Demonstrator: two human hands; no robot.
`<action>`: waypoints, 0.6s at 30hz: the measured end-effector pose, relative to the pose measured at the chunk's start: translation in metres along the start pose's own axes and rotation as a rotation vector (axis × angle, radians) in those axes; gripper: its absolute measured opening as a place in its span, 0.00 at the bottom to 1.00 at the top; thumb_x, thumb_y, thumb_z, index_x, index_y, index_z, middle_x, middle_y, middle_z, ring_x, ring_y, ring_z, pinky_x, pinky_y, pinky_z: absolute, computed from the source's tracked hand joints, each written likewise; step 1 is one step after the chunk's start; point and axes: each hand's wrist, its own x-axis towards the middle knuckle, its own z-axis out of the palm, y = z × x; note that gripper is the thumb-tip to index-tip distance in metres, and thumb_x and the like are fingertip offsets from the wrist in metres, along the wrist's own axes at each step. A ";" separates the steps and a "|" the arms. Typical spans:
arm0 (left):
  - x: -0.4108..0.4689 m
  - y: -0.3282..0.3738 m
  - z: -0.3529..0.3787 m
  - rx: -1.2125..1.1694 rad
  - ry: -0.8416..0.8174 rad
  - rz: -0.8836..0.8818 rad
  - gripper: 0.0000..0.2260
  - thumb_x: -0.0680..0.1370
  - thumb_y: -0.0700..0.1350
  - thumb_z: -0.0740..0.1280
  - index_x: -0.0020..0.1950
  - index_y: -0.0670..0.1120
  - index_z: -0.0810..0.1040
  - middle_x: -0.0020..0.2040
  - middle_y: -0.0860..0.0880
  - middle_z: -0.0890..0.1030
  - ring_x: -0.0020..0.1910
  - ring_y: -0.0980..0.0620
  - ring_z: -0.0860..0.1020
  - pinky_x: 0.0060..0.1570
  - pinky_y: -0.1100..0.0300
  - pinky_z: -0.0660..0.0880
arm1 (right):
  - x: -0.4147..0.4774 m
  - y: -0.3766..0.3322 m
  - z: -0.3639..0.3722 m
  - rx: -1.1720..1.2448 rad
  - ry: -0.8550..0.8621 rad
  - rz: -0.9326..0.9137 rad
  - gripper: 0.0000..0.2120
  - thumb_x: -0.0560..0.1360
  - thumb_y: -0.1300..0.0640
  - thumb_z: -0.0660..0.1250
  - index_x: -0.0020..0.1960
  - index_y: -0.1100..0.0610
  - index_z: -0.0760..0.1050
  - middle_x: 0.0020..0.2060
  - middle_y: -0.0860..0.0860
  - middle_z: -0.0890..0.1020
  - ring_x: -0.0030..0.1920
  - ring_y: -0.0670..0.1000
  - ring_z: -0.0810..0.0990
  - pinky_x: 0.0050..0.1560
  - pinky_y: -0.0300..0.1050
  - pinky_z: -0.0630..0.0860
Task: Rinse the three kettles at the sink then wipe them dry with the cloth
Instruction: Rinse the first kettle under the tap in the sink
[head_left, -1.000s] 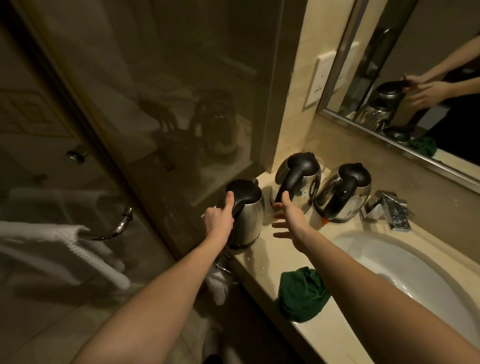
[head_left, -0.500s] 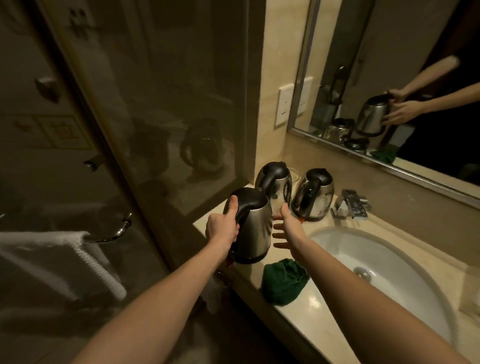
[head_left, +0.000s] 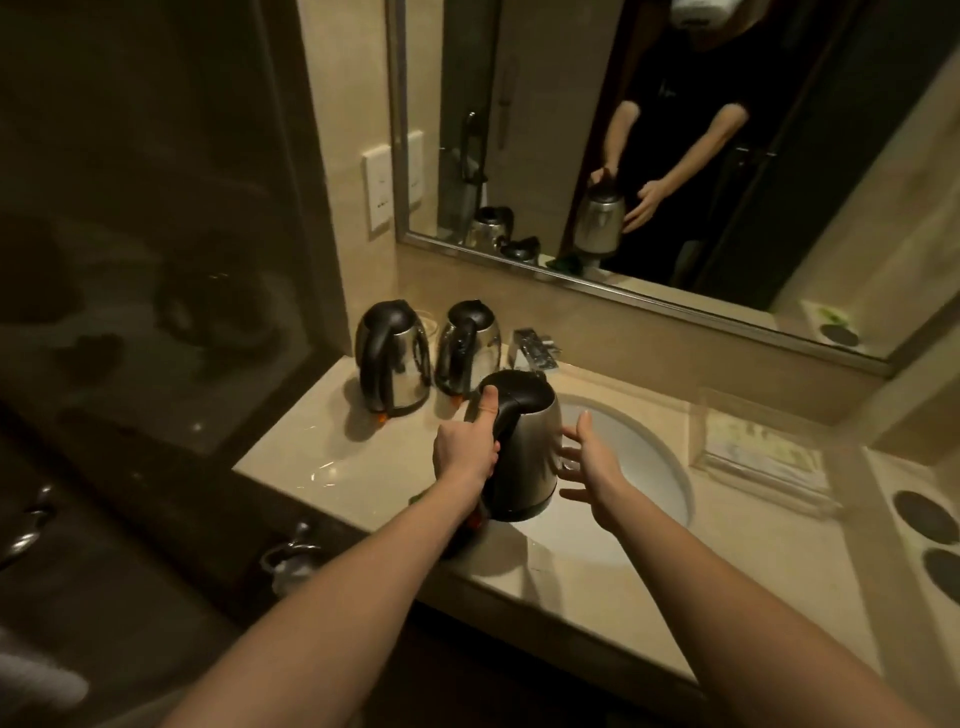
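**Operator:** While my left hand (head_left: 465, 452) grips the black handle of the kettle (head_left: 530, 447), thumb laid up along the top, my right hand (head_left: 589, 467) is loose, fingers spread, just beside the steel wall. I can't tell whether it touches.

**Desk:** Where is that kettle?

**Operator:** Upright, lid down, held off the counter (head_left: 332, 457) over the left rim of the sink (head_left: 649, 457).

**Desk:** And the others?

**Operator:** Two stand side by side at the back of the counter, handles toward me: the left kettle (head_left: 397, 358) and the mid kettle (head_left: 470, 348). The tap (head_left: 535, 345) sits just right of them.

**Desk:** Cloth?

**Operator:** Only a green sliver of cloth (head_left: 415, 500) shows beside my left wrist, on the counter. The mirror (head_left: 675, 156) above reflects one hand on the handle and the other open beside the body.
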 end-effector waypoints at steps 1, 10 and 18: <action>0.000 -0.001 0.011 -0.004 -0.015 -0.005 0.27 0.76 0.68 0.62 0.39 0.43 0.75 0.28 0.48 0.76 0.25 0.52 0.72 0.31 0.58 0.70 | 0.003 0.001 -0.010 0.003 0.014 0.005 0.30 0.81 0.38 0.44 0.71 0.54 0.69 0.69 0.57 0.70 0.67 0.61 0.71 0.64 0.60 0.68; 0.027 -0.017 0.094 0.045 -0.023 -0.076 0.27 0.77 0.66 0.64 0.42 0.41 0.78 0.28 0.48 0.76 0.26 0.51 0.73 0.30 0.57 0.69 | 0.061 0.006 -0.068 -0.005 0.019 0.094 0.31 0.81 0.37 0.43 0.73 0.55 0.65 0.71 0.58 0.69 0.67 0.62 0.70 0.64 0.58 0.68; 0.050 -0.030 0.133 0.051 0.091 -0.106 0.27 0.77 0.67 0.62 0.38 0.43 0.79 0.28 0.48 0.76 0.27 0.50 0.74 0.35 0.55 0.72 | 0.125 -0.001 -0.093 -0.126 -0.053 0.136 0.34 0.80 0.36 0.41 0.72 0.57 0.67 0.69 0.58 0.70 0.66 0.62 0.72 0.63 0.57 0.69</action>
